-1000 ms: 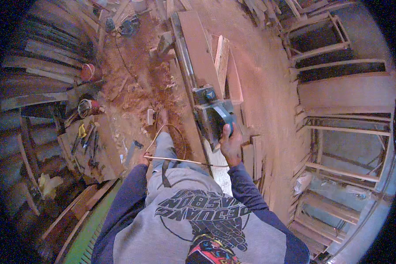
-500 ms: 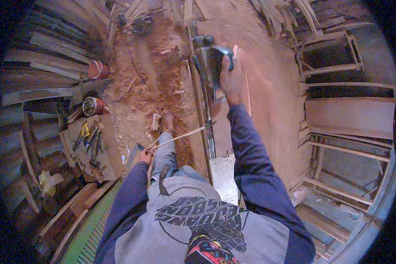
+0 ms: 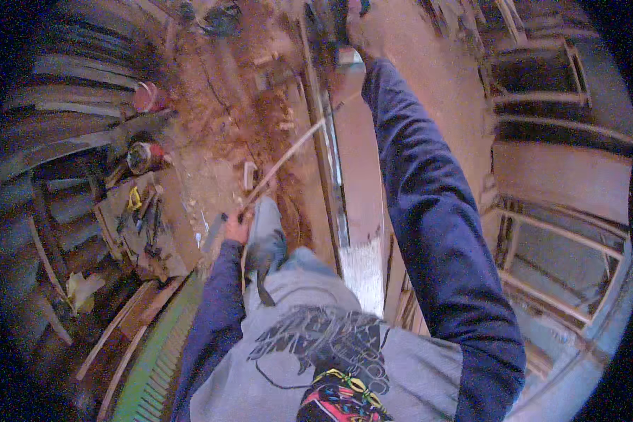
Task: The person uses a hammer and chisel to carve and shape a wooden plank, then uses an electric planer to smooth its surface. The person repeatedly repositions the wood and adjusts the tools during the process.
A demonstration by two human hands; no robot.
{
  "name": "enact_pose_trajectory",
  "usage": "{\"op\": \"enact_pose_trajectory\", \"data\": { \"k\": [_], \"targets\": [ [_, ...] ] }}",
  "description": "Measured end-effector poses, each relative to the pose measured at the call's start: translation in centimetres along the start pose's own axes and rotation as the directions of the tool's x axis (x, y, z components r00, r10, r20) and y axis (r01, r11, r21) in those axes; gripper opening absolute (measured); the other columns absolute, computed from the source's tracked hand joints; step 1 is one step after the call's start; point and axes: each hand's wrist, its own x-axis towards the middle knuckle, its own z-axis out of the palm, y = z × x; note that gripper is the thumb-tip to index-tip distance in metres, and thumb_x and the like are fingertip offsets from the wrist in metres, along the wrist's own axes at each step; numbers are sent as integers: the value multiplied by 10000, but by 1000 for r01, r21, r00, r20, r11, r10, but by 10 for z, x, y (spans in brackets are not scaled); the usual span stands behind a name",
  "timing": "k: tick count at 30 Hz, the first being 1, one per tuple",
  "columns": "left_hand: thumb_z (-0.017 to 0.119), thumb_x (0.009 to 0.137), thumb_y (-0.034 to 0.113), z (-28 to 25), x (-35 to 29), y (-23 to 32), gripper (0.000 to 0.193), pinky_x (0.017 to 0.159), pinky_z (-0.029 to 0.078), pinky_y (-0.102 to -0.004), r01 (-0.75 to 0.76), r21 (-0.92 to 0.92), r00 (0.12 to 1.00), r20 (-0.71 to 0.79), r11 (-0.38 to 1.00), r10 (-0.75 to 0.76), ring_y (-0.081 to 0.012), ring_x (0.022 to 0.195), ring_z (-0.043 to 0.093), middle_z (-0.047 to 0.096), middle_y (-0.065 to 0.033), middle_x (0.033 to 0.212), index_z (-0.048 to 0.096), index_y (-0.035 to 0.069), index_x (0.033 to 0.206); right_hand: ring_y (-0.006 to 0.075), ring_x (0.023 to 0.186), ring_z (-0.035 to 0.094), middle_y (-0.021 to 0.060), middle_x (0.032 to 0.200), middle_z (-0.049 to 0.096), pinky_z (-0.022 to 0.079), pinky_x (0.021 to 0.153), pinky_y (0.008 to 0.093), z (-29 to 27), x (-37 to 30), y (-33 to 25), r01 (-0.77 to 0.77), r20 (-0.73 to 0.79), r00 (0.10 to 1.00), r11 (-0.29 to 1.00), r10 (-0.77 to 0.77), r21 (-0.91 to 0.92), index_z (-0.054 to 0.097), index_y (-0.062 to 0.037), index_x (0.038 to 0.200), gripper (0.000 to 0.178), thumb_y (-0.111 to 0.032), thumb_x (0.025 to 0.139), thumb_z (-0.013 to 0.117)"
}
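Note:
At the far top edge my right hand (image 3: 357, 32) is closed round the handle of a dark power tool (image 3: 337, 24), blurred and partly cut off by the frame, so its exact kind is unclear. The tool sits over a long board (image 3: 362, 155) with a dark, straight edge running along its left side. My left hand (image 3: 237, 228), low and left beside my knee, is closed on a long thin pale strip (image 3: 288, 156). That strip slants up and right to the board's left edge. A dark-handled tool with a grey blade (image 3: 211, 235) shows beside this hand.
Sawdust and wood scraps cover the floor on the left. A small board (image 3: 179, 239) there bears several hand tools, near a red-and-white bucket (image 3: 145, 156) and a red bucket (image 3: 149, 97). Wooden frames (image 3: 563, 260) stand at the right; stacked planks line the left.
My right hand and the power tool have moved farther away along the board, with the arm stretching out. The pale strip in my left hand now slants more steeply upward.

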Motion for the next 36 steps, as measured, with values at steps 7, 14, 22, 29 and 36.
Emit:
{"op": "enact_pose_trajectory", "data": {
  "k": [7, 14, 22, 29, 36],
  "targets": [
    [635, 890, 211, 20, 6, -104, 316, 847, 535, -397, 45, -178, 989, 147, 983, -19, -308, 936, 693, 713, -206, 1021, 672, 50, 1159, 458, 1166, 581, 261, 1244, 626, 455, 993, 478, -105, -192, 49, -16, 111, 994, 997, 8, 76, 591, -1, 1245, 519, -444, 1033, 423],
    [612, 869, 101, 14, -18, -79, 383, 919, 528, -371, -107, 106, 889, 456, 989, 47, -294, 1001, 693, 718, -177, 1081, 649, 98, 1250, 287, 825, 646, 147, 956, 693, 516, 756, 421, -255, -511, 74, -369, 62, 929, 923, 364, 111, 602, 6, 1198, 480, -417, 997, 496],
    [607, 856, 117, 30, -56, -21, 418, 954, 515, -359, -131, 211, 831, 557, 969, -9, -281, 1068, 682, 722, -116, 1146, 649, 123, 1272, 135, 653, 587, 87, 741, 617, 466, 552, 316, -265, -555, 96, -129, -155, 984, 947, 86, -294, 564, 96, 1130, 563, -451, 1011, 502],
    [602, 836, 96, 28, -30, -74, 422, 966, 506, -344, -53, -50, 883, 464, 997, 71, -253, 1064, 684, 724, -132, 1128, 665, 118, 1252, 149, 625, 609, 82, 688, 614, 477, 542, 324, -260, -498, 67, -500, 92, 866, 851, 492, 160, 556, 114, 1105, 489, -366, 1024, 514],
    [596, 862, 78, 21, -30, -93, 369, 905, 531, -322, -32, 90, 900, 436, 995, -10, -225, 995, 702, 737, -114, 1094, 673, 58, 1222, 410, 897, 657, 269, 974, 671, 505, 813, 473, -218, -422, 86, -422, 56, 905, 906, 423, -24, 599, 81, 1172, 548, -433, 1017, 486]
  ]
}}
